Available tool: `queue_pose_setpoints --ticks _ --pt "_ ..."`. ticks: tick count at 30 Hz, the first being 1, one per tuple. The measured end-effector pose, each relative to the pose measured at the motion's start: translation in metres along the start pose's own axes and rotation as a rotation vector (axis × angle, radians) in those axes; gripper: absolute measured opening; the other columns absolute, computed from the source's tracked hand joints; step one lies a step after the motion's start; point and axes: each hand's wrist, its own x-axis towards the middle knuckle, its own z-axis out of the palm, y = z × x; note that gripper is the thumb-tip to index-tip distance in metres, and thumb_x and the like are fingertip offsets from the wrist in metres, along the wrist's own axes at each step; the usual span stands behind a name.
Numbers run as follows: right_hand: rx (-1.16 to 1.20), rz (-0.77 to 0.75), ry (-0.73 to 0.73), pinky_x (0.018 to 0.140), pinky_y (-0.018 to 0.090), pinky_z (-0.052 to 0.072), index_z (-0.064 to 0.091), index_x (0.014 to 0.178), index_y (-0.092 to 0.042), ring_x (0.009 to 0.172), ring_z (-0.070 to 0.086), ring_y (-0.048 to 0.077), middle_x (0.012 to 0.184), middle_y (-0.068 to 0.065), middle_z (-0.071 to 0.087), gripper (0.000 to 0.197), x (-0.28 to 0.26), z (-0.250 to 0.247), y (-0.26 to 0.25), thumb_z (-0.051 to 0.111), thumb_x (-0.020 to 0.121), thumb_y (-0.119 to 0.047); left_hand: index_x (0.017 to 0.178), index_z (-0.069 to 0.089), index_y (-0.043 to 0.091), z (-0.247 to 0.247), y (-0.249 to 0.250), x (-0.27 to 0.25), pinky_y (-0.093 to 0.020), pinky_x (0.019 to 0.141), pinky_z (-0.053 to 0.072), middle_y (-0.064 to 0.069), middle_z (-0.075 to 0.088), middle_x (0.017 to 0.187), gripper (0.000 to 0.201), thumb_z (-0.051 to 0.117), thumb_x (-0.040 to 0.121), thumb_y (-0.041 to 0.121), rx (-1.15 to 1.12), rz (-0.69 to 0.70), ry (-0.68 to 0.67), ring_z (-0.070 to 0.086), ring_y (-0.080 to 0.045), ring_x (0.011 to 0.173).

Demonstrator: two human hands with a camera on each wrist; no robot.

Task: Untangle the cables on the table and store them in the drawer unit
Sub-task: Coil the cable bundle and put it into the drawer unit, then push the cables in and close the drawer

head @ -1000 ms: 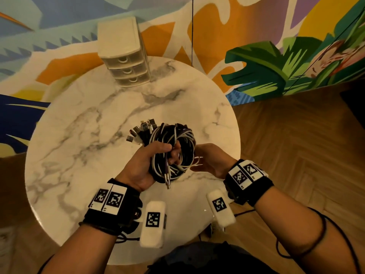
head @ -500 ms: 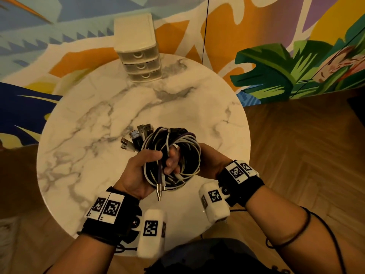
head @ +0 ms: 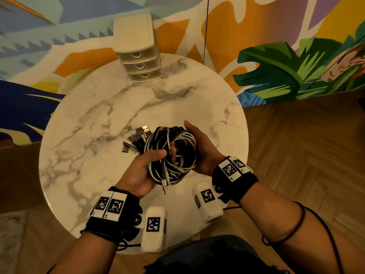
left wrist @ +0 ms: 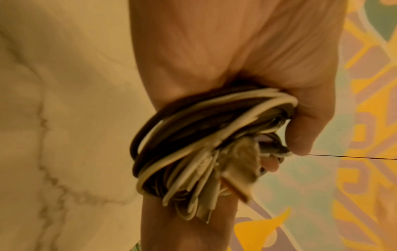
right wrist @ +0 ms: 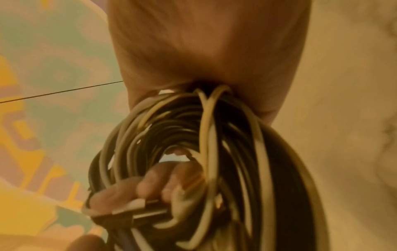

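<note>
A tangled coil of black, white and purple cables [head: 177, 147] is held up over the near part of the marble table [head: 94, 155]. My left hand [head: 156, 161] grips its left side, thumb across the front and fingers through the loop. My right hand [head: 199, 149] clasps the right side, thumb straight up along the rim; its fingers are hidden behind the coil. Several USB plugs [head: 136, 139] fan out to the upper left, and a jack plug [head: 165, 184] hangs below. The left wrist view shows the cables [left wrist: 193, 135] close up and blurred. The cream drawer unit [head: 138, 48], drawers closed, stands at the table's far edge.
The round table stands against a colourful painted wall [head: 276, 56], with wooden floor [head: 306, 155] to its right. A thin dark line [head: 206, 26] runs down the wall behind the table.
My right hand has slid up the coil's right side and its thumb now points up. The coil has turned a little in my left hand. The head view has shifted.
</note>
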Motion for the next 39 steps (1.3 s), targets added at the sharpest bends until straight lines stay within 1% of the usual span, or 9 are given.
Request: queue_pose_setpoints --ticks 4,10,16,22,25,28,31,34,39 --pt "-0.112 -0.013 0.032 0.06 0.026 0.043 0.064 0.09 -0.013 0.065 0.055 0.014 0.072 0.004 0.058 0.047 0.003 -0.009 -0.016 0.054 0.082 -0.058 0.072 0.076 0.015 0.014 -0.001 0.009 -0.038 0.076 0.057 -0.001 0.071 0.078 0.016 0.071 0.058 0.012 0.151 0.056 0.132 0.068 -0.016 0.078" --pt "-0.158 0.035 0.007 0.078 0.032 0.05 0.072 0.088 -0.012 0.076 0.068 0.017 0.082 0.006 0.072 0.05 -0.003 -0.035 -0.041 0.042 0.09 -0.052 0.072 0.077 0.01 0.035 -0.014 0.033 -0.036 0.081 0.055 -0.009 0.072 0.083 0.016 0.063 0.063 0.009 0.206 0.028 0.238 0.069 -0.021 0.081" --pt "-0.232 0.084 0.046 0.087 0.035 0.051 0.065 0.114 -0.008 0.091 0.066 0.023 0.102 0.013 0.068 0.058 0.0 -0.038 -0.06 0.047 0.087 -0.056 0.077 0.075 0.009 0.042 -0.02 0.048 -0.041 0.089 0.053 -0.012 0.07 0.092 0.02 0.073 0.057 0.011 0.143 0.042 0.256 0.066 -0.026 0.093" --pt "-0.241 0.116 0.075 0.084 0.031 0.052 0.06 0.122 -0.008 0.092 0.064 0.02 0.108 0.011 0.066 0.058 0.018 -0.04 -0.059 0.044 0.09 -0.054 0.076 0.073 0.01 0.027 -0.017 0.054 -0.041 0.089 0.052 -0.011 0.069 0.092 0.019 0.072 0.058 0.015 0.101 0.02 0.251 0.064 -0.027 0.095" --pt "-0.263 0.127 0.107 0.094 0.035 0.047 0.056 0.128 -0.007 0.108 0.059 0.026 0.125 0.016 0.06 0.064 0.029 -0.037 -0.054 0.049 0.087 -0.055 0.074 0.074 0.01 0.015 -0.012 0.055 -0.037 0.084 0.055 -0.012 0.069 0.095 0.014 0.069 0.061 0.012 0.097 -0.01 0.268 0.065 -0.027 0.096" --pt "-0.301 0.115 0.165 0.102 0.042 0.044 0.057 0.128 -0.007 0.121 0.055 0.032 0.13 0.017 0.058 0.069 0.051 -0.027 -0.045 0.057 0.081 -0.058 0.076 0.073 0.01 -0.006 -0.003 0.055 -0.037 0.085 0.054 -0.011 0.069 0.094 0.028 0.08 0.05 0.016 0.047 0.028 0.247 0.064 -0.026 0.096" --pt "-0.361 0.089 0.205 0.103 0.043 0.045 0.057 0.127 -0.006 0.119 0.056 0.033 0.128 0.019 0.059 0.076 0.077 -0.011 -0.044 0.062 0.074 -0.059 0.078 0.072 0.009 -0.028 0.011 0.058 -0.04 0.089 0.052 -0.011 0.068 0.093 0.04 0.087 0.044 0.022 0.002 0.056 0.236 0.064 -0.027 0.096" --pt "-0.395 0.078 0.197 0.094 0.039 0.048 0.054 0.129 -0.003 0.107 0.06 0.029 0.127 0.02 0.058 0.068 0.104 0.007 -0.047 0.054 0.085 -0.055 0.075 0.072 0.01 -0.047 0.033 0.061 -0.04 0.089 0.052 -0.009 0.069 0.089 0.014 0.071 0.061 0.011 -0.044 0.068 0.246 0.064 -0.026 0.094" --pt "-0.403 0.109 0.092 0.094 0.038 0.047 0.056 0.127 -0.002 0.107 0.059 0.028 0.119 0.019 0.061 0.064 0.159 0.029 -0.053 0.04 0.092 -0.053 0.075 0.072 0.009 -0.081 0.079 0.074 -0.043 0.096 0.047 -0.011 0.068 0.094 0.013 0.066 0.065 0.008 -0.046 0.073 0.247 0.062 -0.028 0.099"
